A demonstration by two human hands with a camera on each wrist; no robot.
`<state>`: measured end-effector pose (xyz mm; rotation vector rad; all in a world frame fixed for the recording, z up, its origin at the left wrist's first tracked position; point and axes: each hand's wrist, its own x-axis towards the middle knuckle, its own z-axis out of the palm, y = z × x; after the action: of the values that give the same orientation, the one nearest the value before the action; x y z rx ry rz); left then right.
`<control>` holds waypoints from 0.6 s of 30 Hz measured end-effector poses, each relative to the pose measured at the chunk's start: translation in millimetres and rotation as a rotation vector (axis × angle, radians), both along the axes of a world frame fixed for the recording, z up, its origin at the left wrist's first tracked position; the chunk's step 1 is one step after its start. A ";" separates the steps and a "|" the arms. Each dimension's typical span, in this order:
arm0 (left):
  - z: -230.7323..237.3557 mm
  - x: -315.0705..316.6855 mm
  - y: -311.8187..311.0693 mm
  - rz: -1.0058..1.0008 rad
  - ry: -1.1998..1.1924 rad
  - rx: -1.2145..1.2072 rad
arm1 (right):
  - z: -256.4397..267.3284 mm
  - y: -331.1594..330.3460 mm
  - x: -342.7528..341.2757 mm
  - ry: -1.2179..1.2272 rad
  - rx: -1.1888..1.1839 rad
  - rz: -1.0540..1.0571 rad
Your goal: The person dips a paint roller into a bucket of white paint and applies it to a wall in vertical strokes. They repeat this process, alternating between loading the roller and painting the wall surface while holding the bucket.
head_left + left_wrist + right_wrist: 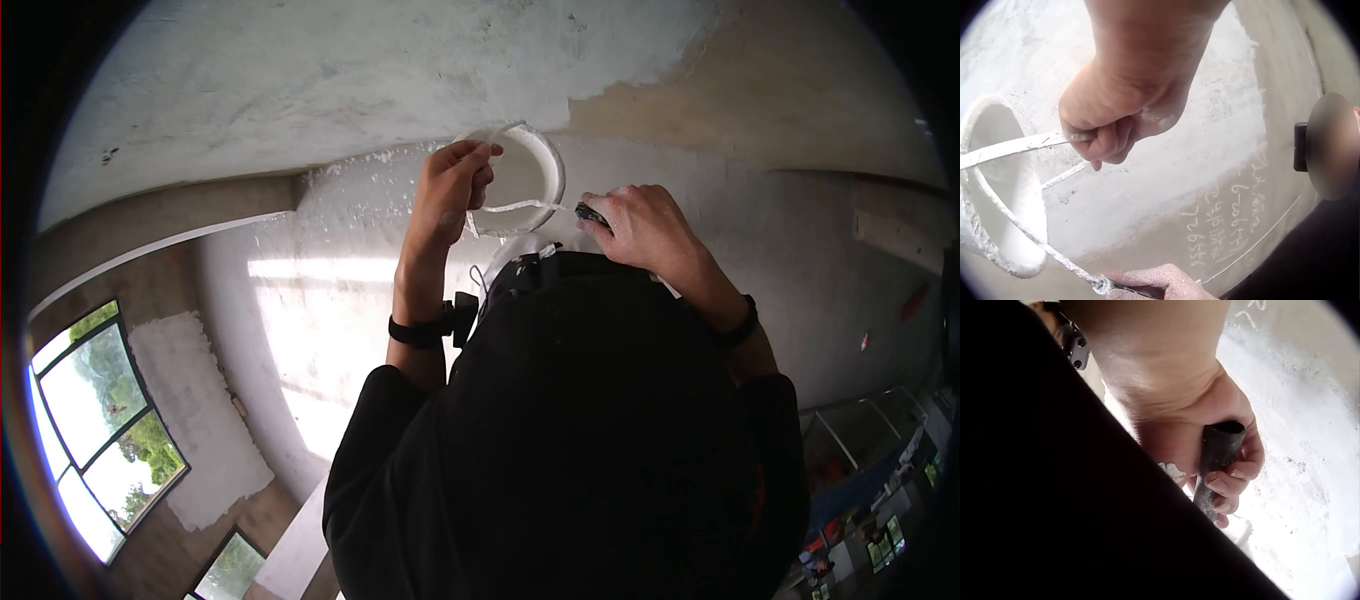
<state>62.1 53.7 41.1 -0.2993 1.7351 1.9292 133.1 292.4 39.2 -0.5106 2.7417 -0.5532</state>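
Observation:
My left hand (450,192) is raised over the near-left side of a white bucket (556,170), its fingers curled round the bucket's white-caked handle (1019,147). In the left wrist view the handle runs from the fist to both sides of the rim. My right hand (648,225) grips a dark, hollow-ended tubular grip (1219,450). From that grip a thin white-coated rod (1054,251) reaches across the bucket's mouth toward its far side. The rod's far end is not clearly seen, so I cannot tell which tool it is. White residue marks the right hand.
A wall surface (400,70) is partly coated pale, with bare brown (800,100) beyond. Chalk-like numbers (1222,219) are written on a grey surface. White specks and sunlit patches lie on the floor (330,270). Windows (110,430) are at left; clutter (860,490) stands at lower right.

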 end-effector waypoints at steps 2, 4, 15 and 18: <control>0.6 0.3 -0.2 0.004 -0.003 0.005 | 1.0 0.3 1.8 -0.026 -0.023 -0.018; 0.2 0.8 -1.3 -0.012 0.008 -0.012 | -5.8 0.0 4.8 0.006 -0.022 -0.029; 1.8 -2.3 0.9 -0.026 0.034 0.013 | 2.3 4.1 7.3 0.038 -0.095 -0.109; 0.4 -2.8 2.5 -0.028 0.052 0.008 | 1.8 5.1 6.8 0.055 -0.083 -0.090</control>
<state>59.3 56.3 41.5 -0.2221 1.7548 1.9396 139.9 297.6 41.0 -0.4293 2.8147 -0.6875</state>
